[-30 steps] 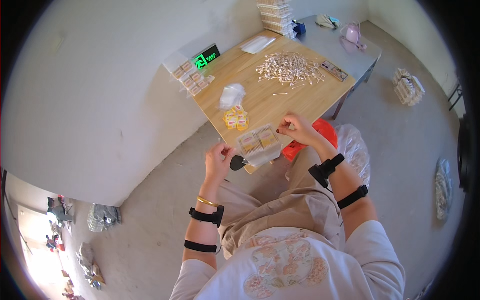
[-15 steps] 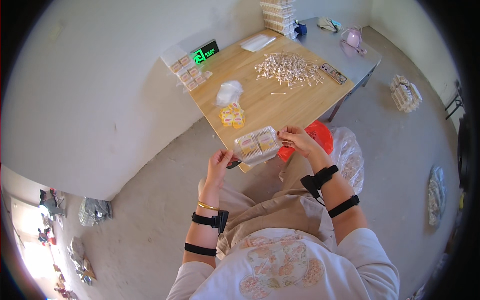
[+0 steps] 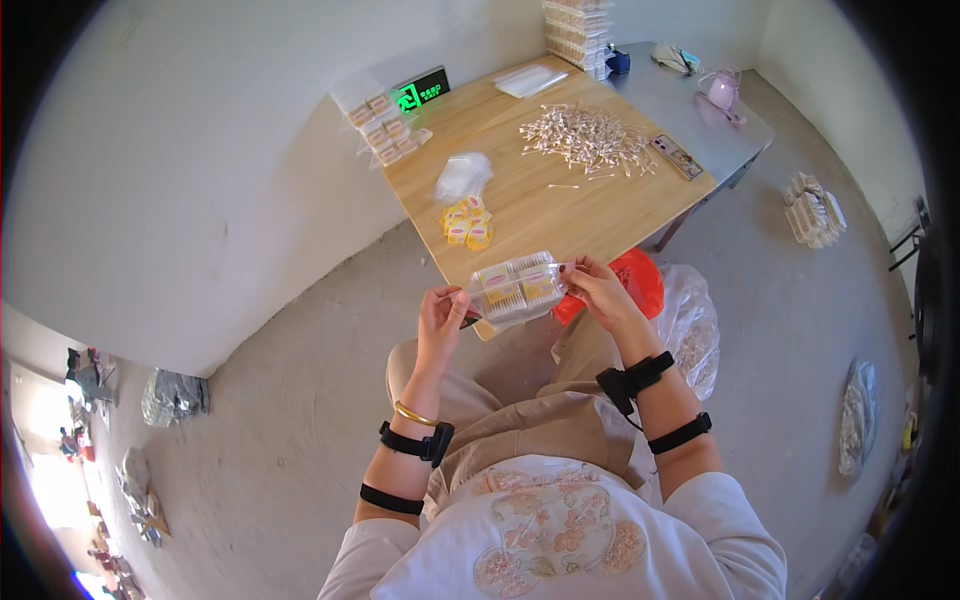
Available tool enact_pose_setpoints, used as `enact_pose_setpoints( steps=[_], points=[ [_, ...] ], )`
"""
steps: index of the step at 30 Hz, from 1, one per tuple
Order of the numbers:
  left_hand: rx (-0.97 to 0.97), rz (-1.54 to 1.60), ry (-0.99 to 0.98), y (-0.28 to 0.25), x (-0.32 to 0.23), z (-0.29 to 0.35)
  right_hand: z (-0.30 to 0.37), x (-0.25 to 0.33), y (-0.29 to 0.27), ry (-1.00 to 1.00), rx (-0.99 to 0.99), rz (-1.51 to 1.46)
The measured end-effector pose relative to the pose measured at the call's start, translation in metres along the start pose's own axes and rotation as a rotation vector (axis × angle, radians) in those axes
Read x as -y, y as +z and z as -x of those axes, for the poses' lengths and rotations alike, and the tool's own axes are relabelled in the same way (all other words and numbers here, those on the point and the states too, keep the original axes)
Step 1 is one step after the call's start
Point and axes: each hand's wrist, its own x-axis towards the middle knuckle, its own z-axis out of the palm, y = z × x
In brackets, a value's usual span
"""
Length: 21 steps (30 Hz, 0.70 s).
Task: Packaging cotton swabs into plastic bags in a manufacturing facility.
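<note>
My left hand (image 3: pixel 440 312) and my right hand (image 3: pixel 596 288) hold a clear plastic pack of cotton swabs (image 3: pixel 516 289) between them, over the near corner of the wooden table. Yellow-and-white labels show through the pack. My left fingers pinch its left end and my right fingers pinch the film at its right end. Beyond the pack on the table lie a small heap of yellow labels (image 3: pixel 467 223) and a stack of clear plastic bags (image 3: pixel 464 177). Farther right is a large loose pile of cotton swabs (image 3: pixel 586 138).
Finished-looking packs (image 3: pixel 384 128) are stacked at the table's left edge, beside a green lit sign (image 3: pixel 421 90). A phone (image 3: pixel 677 157) lies near the right edge. A red bag (image 3: pixel 636 283) and a clear sack (image 3: pixel 687 330) stand beside my leg.
The pack has tilted a little between my hands, and my left fingers have shifted at its left end. The whole view has moved slightly with my head.
</note>
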Motion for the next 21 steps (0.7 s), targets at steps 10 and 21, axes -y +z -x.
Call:
enact_pose_setpoints(
  steps=[10,21],
  points=[
    [0.067,-0.031,0.010,0.011,0.014,-0.005,0.011,0.020,0.016,-0.227,-0.199,0.295],
    [0.143,0.071,0.025,0.009,0.015,-0.009,0.032,0.070,0.086,-0.779,0.130,1.284]
  ],
)
